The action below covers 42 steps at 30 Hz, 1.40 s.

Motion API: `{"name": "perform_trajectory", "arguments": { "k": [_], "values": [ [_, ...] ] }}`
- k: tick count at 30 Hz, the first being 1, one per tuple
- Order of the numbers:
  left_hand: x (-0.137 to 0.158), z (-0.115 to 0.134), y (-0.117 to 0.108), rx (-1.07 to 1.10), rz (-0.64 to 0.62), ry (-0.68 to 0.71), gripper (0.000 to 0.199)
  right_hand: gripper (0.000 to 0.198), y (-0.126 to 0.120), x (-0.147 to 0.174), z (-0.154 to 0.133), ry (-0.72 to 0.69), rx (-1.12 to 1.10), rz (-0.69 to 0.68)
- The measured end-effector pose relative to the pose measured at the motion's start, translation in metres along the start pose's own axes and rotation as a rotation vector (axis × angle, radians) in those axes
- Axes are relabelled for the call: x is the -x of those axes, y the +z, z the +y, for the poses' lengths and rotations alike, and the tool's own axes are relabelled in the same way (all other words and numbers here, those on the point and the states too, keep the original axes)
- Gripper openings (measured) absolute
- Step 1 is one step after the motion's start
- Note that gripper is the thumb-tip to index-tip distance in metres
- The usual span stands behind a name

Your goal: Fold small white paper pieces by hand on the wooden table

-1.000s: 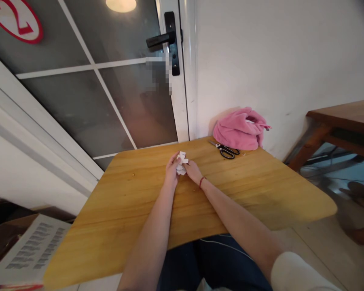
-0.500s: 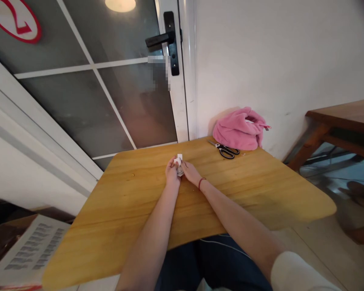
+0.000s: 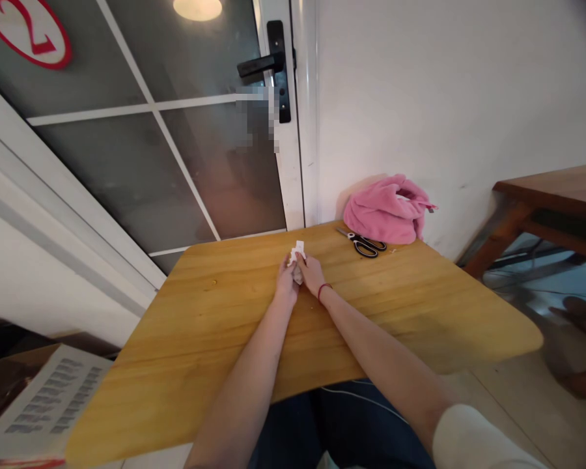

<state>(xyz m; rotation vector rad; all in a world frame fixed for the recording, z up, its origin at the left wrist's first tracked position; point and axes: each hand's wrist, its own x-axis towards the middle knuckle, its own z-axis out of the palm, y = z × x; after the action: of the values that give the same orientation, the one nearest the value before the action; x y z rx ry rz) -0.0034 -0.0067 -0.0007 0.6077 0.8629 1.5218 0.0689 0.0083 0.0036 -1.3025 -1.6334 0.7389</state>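
Over the far middle of the wooden table point(image 3: 215, 339), both hands close round a small white object point(image 3: 299, 247) that looks like paper or thin packaging; its exact kind is too small to make out. My left hand point(image 3: 285, 279) grips it from the left side. On the right, my right hand point(image 3: 313, 272), with a red band at the wrist, pinches its upper part with the thumb on top. A paler, crumpled-looking part shows between the palms. Fingers cover much of the object.
Black-handled scissors point(image 3: 364, 243) lie at the table's back right, beside a pink plush bag point(image 3: 385, 208) against the wall. A glazed door point(image 3: 215, 169) stands behind the table. A printed box point(image 3: 53, 397) is at lower left, and another wooden table point(image 3: 557, 185) at right.
Both hands have shifted slightly right with the white object. The right thumb now lies across the object's upper part, and the hands are closer together.
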Motion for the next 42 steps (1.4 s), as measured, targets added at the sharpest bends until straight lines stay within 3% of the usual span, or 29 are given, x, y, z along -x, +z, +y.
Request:
{"name": "perform_trajectory", "arguments": {
  "k": [3, 7, 11, 19, 24, 30, 35, 38, 42],
  "values": [
    [0.006, -0.001, 0.003, -0.238, -0.092, 0.159, 0.024, 0.049, -0.004, 0.001, -0.002, 0.006, 0.031, 0.06],
    [0.014, 0.003, 0.005, -0.436, -0.021, 0.407, 0.017, 0.05, -0.009, 0.004, -0.006, 0.01, 0.084, 0.098],
    [0.017, 0.007, 0.001, -0.477, 0.022, 0.399, 0.013, 0.051, -0.009, 0.004, -0.006, 0.063, 0.145, 0.134],
    [0.015, 0.019, -0.003, -0.494, 0.066, 0.397, 0.02, 0.048, -0.007, -0.002, 0.002, 0.006, 0.077, 0.228],
    [0.01, 0.027, -0.005, -0.412, 0.13, 0.394, 0.026, 0.046, -0.006, -0.003, 0.004, 0.019, 0.115, 0.124],
    [0.008, 0.031, -0.009, -0.459, 0.008, 0.491, 0.027, 0.03, 0.0, 0.003, 0.0, -0.086, 0.142, -0.145],
    [0.0, 0.032, -0.017, -0.589, 0.147, 0.634, 0.023, 0.03, 0.007, 0.005, -0.005, -0.127, 0.128, -0.222],
    [-0.007, 0.031, -0.022, -0.526, 0.131, 0.545, 0.024, 0.032, 0.006, 0.006, -0.006, -0.107, 0.062, -0.257],
    [-0.01, 0.029, -0.026, -0.418, -0.031, 0.141, 0.033, 0.032, 0.004, 0.005, -0.007, -0.093, -0.004, -0.308]
  ]
}}
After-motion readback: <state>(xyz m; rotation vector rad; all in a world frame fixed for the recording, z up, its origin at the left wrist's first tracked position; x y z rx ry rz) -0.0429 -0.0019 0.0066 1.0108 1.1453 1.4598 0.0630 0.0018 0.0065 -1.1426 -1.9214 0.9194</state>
